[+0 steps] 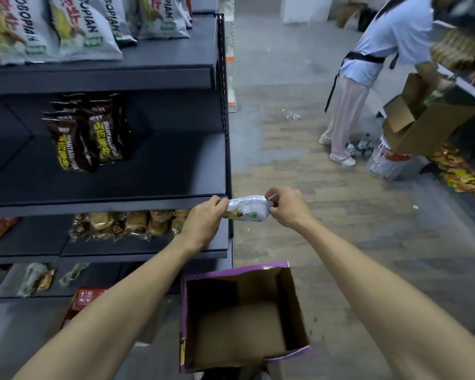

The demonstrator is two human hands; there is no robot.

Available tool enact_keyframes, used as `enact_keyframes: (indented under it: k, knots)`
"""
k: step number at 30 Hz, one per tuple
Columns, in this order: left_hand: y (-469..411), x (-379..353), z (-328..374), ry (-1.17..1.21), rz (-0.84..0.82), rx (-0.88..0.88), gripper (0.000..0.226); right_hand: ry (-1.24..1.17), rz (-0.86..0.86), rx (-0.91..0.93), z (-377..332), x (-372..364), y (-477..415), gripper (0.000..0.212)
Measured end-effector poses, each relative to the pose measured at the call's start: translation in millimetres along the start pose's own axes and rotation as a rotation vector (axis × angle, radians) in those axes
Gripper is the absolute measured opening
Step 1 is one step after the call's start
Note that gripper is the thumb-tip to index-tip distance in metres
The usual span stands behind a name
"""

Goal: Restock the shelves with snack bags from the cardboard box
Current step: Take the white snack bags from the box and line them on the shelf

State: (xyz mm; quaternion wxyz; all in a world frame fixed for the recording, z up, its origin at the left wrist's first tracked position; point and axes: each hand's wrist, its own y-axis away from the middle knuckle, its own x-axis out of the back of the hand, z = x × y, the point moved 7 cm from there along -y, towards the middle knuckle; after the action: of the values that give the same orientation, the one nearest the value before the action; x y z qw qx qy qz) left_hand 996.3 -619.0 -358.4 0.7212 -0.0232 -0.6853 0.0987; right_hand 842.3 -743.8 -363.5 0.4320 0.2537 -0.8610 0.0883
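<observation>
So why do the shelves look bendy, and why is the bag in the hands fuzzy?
Head view: the wide-angle lens bows the shelf edges; the white snack bag, pinched between left hand and right hand, looks slightly smeared, probably motion blur.

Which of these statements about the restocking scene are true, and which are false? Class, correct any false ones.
1. The left hand and right hand both hold the white snack bag. True.
2. The cardboard box below the hands is full of bags. False: only its bare inside shows.
3. Dark brown bags stand on the middle shelf. True.
4. The other person sits on the floor. False: they stand, bent over a second box.
</observation>
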Motion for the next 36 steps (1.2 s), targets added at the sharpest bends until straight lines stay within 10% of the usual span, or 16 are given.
enact_keyframes:
  k: [12, 26, 36]
  knots:
    - [-38, 31, -13, 0.175, 0.01, 0.159, 0.008, 0.541, 0.38, 0.406, -48, 3, 34, 0.036]
    - [-37, 33, -7, 0.267, -0.031, 0.147, 0.004, -0.319, 0.221, -0.291, -18, -13, 22, 0.051]
    - [-30, 32, 1, 0.172, -0.075, 0.009, 0.019, -0.346, 0.376, -0.169, -40, 4, 18, 0.019]
